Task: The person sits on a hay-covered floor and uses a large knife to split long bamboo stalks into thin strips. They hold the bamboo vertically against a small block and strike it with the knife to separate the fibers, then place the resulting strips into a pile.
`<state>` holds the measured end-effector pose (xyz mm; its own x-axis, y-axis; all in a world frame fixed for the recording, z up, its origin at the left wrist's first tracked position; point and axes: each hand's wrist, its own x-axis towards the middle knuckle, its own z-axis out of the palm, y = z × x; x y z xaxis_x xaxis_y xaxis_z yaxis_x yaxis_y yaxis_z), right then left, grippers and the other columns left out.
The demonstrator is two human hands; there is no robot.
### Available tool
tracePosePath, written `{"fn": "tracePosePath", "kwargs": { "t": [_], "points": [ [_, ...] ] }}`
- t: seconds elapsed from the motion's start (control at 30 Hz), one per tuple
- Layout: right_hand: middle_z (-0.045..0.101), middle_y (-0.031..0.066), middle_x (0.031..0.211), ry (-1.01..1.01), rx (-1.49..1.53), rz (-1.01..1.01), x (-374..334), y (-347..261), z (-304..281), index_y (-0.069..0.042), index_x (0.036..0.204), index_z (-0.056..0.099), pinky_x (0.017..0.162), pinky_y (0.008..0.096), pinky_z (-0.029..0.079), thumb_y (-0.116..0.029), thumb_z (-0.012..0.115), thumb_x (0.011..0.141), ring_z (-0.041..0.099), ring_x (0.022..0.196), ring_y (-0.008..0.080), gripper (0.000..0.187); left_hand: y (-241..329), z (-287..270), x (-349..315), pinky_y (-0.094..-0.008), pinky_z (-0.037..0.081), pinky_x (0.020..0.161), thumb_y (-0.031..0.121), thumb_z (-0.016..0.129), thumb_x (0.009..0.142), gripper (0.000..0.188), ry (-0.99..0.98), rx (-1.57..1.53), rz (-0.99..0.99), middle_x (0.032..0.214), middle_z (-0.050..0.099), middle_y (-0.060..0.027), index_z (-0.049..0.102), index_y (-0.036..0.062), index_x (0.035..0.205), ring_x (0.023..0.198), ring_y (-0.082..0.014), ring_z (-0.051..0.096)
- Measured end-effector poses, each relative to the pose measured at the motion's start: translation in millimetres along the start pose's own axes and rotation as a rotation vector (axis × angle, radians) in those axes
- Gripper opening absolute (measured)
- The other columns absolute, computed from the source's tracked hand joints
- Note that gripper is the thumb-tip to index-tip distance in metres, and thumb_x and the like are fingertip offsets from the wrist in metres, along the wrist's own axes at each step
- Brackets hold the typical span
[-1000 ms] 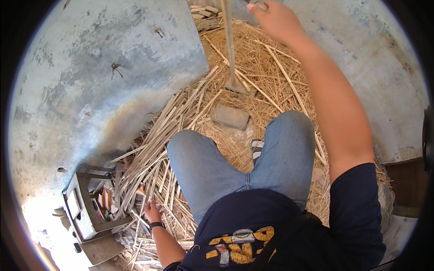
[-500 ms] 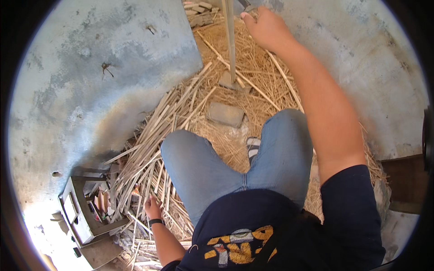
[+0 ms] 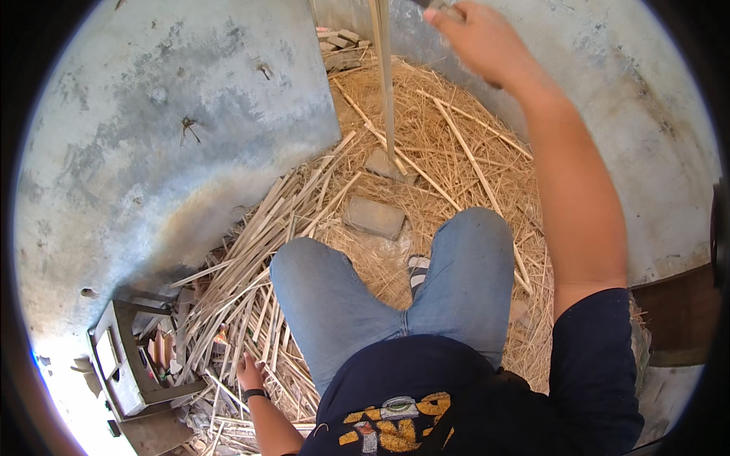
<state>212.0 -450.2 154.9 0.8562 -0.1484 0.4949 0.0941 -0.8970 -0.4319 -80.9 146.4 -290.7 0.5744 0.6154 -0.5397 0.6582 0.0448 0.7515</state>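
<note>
My right hand [image 3: 487, 45] is raised at the top, right of an upright wooden strip [image 3: 384, 83]. Its fingers are closed around the wooden handle of a dark-bladed tool [image 3: 449, 13], mostly cut off by the upper edge. The strip's lower end meets a flat stone block [image 3: 388, 164], and its top runs out of view. Low on the left, my left hand [image 3: 249, 375], with a dark band at the wrist, hovers over or touches a pile of thin split sticks [image 3: 243, 289]. Thumb and finger look apart; I see nothing held.
A brick [image 3: 374, 216] lies before my knees amid straw and shavings [image 3: 456, 129]. Grey walls [image 3: 220, 114] rise left and right. A broken frame-like box [image 3: 125, 365] with scraps inside stands at lower left. Stacked bricks [image 3: 342, 45] are at the back.
My right hand and the tool have moved up and to the right, away from the upright strip. My left hand has shifted slightly down and left in the picture; the view has tilted a little.
</note>
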Motion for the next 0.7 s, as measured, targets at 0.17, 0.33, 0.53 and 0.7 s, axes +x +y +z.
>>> {"fn": "tracePosePath", "kwargs": {
  "t": [0.17,0.33,0.53,0.7],
  "points": [
    [0.060,0.0132,0.066,-0.058,0.084,0.043,-17.3,-41.0,-34.6,0.003,0.089,0.064,0.060,0.0413,0.049,-0.036,0.053,0.101,0.058,0.061,0.0250,0.042,9.7,9.4,-7.3,-0.0346,0.054,0.063,0.051,0.058,0.098,0.058,-0.007,0.000,-0.010,0.130,0.062,-0.0132,0.050,0.0052,0.132,0.096,-0.0278,0.070],
    [0.068,0.0230,0.104,-0.040,-0.034,0.093,-10.0,64.1,99.4,0.003,0.130,0.056,0.086,0.0467,0.052,-0.051,0.052,0.099,0.068,0.095,0.0336,0.063,9.1,17.2,3.5,-0.0395,0.055,0.070,0.047,0.058,0.099,0.055,-0.036,-0.028,-0.029,0.132,0.061,-0.0128,0.048,0.0066,0.134,0.099,-0.0302,0.069],
    [0.067,0.0212,0.103,-0.057,-0.063,0.130,3.9,73.0,102.2,0.003,0.128,0.057,0.084,0.0460,0.052,-0.052,0.051,0.099,0.066,0.092,0.0318,0.061,11.2,11.7,-7.7,-0.0327,0.051,0.052,0.046,0.058,0.099,0.051,-0.005,-0.043,-0.002,0.125,0.063,-0.0135,0.051,0.0041,0.127,0.086,-0.0257,0.070],
    [0.065,0.0201,0.107,-0.140,0.106,0.217,7.2,51.5,57.9,0.003,0.129,0.056,0.088,0.0447,0.049,-0.051,0.049,0.100,0.062,0.098,0.0311,0.061,0.4,12.8,-9.9,-0.0307,0.049,0.049,0.048,0.059,0.098,0.051,0.014,-0.079,-0.046,0.121,0.062,-0.0118,0.051,0.0050,0.125,0.084,-0.0263,0.070]
  ]
}}
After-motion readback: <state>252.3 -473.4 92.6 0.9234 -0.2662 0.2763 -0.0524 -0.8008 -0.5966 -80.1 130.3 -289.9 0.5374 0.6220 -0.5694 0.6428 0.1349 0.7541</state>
